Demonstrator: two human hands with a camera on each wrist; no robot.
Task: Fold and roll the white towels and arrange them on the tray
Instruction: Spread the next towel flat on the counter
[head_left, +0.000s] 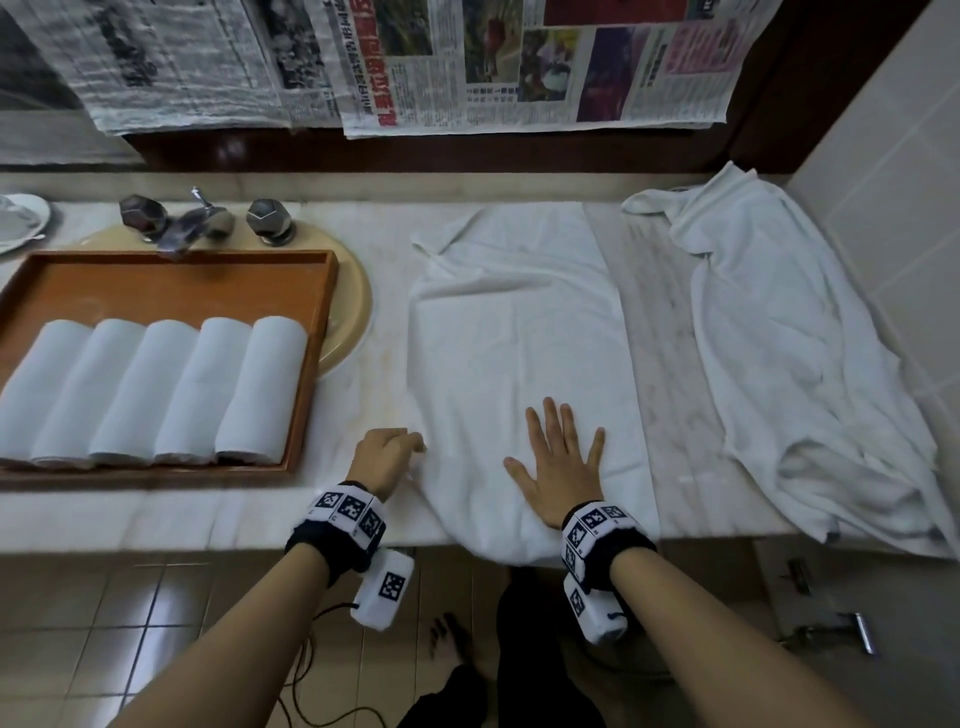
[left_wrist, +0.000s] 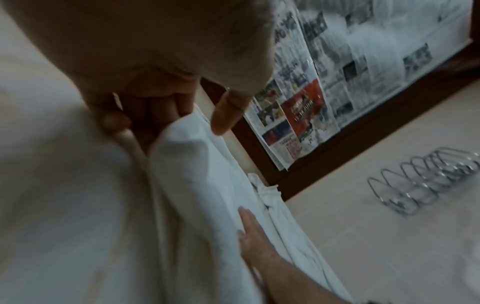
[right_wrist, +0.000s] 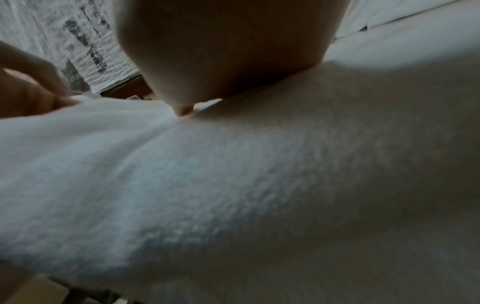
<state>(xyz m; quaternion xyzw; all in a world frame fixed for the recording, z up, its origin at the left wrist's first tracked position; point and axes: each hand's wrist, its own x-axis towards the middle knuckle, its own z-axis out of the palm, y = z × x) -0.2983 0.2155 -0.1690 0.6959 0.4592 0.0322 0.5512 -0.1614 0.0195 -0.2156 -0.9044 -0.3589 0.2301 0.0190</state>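
1. The flat towel (head_left: 519, 332) lies spread lengthwise in the middle of the surface (head_left: 363, 395), its near end hanging a little over the front edge at 6 o'clock.
2. The right hand (head_left: 558, 470) lies palm down on the near part of this towel, fingers straight and spread, pressing the cloth flat.
3. The left hand (head_left: 387, 457) is at the towel's near left corner, about 9 o'clock from the right hand; its fingers are curled and pinch the towel's edge, as the left wrist view shows with the cloth gathered between thumb and fingers.
4. Both wrists wear dark bands with black-and-white square markers (head_left: 348, 512).
5. At 9 o'clock from the flat towel, a wooden tray (head_left: 317, 364) sits partly over a beige sink (head_left: 353, 306). Five rolled towels (head_left: 171, 395) lie in it side by side, touching, along its near side; the far half of the tray shows bare wood.
6. Behind the tray, at 11 o'clock, stands a chrome tap (head_left: 200, 223) with two knobs.
7. At 3 o'clock from the flat towel, apart from it across a bare strip of surface, a crumpled towel (head_left: 800, 353) lies loose, its near part drooping over the front edge.
8. Newspaper sheets (head_left: 467, 62) hang on the wall at 12 o'clock.
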